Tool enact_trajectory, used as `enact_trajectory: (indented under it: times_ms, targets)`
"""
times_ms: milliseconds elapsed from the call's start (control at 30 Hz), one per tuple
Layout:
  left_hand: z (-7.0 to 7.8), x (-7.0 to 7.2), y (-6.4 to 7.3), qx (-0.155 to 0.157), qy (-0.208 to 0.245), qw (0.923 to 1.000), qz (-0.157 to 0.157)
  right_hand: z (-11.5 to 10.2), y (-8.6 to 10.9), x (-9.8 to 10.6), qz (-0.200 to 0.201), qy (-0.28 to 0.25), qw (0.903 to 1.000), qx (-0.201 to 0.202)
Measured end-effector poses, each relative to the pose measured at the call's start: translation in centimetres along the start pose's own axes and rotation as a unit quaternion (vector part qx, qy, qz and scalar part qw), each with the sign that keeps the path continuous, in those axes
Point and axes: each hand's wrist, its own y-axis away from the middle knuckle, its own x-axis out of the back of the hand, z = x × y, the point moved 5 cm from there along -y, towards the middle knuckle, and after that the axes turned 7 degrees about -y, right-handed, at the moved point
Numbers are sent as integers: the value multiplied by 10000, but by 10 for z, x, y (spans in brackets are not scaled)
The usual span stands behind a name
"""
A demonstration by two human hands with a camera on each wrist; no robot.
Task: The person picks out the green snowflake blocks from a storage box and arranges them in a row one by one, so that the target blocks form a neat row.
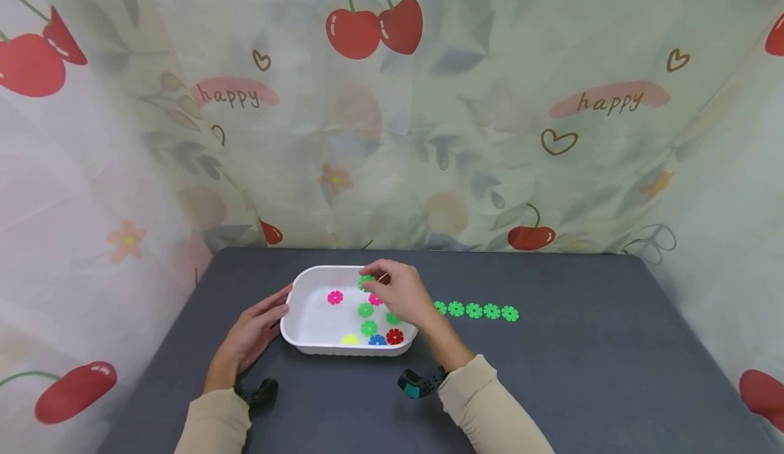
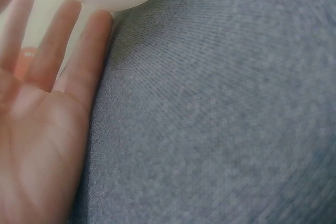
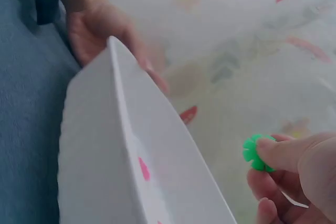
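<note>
A white tray stands on the dark table with several small notched plastic discs inside. My left hand rests at its left side; in the left wrist view the straight fingertips meet the tray's outer wall. Over the tray's back right part, my right hand pinches a green notched disc between thumb and fingers. Inside the tray are pink, green, red, blue and yellow discs. The right hand partly covers another pink disc.
Right of the tray, several green discs lie in a straight row on the table; my right forearm overlaps its left end. A printed curtain closes off the back and sides. Each wrist wears a dark band.
</note>
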Motion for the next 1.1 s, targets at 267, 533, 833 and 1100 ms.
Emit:
enact_trajectory:
  times_ms: [267,533,833,1100]
  targets:
    - [0,-1,1,25,-1,10000,20,26,12,39,693,-201,9966,-400]
    - [-1,0,0,-20,12,10000,-19,57,27,73,1079,-336,9915,-647]
    - [-1,-2,0,-113,20,9999,-62,84,47,109,1302,-280,9871,-891]
    - [-2,1,0,-181,72,9998,-62,104,66,136,1566,-261,9790,-1281]
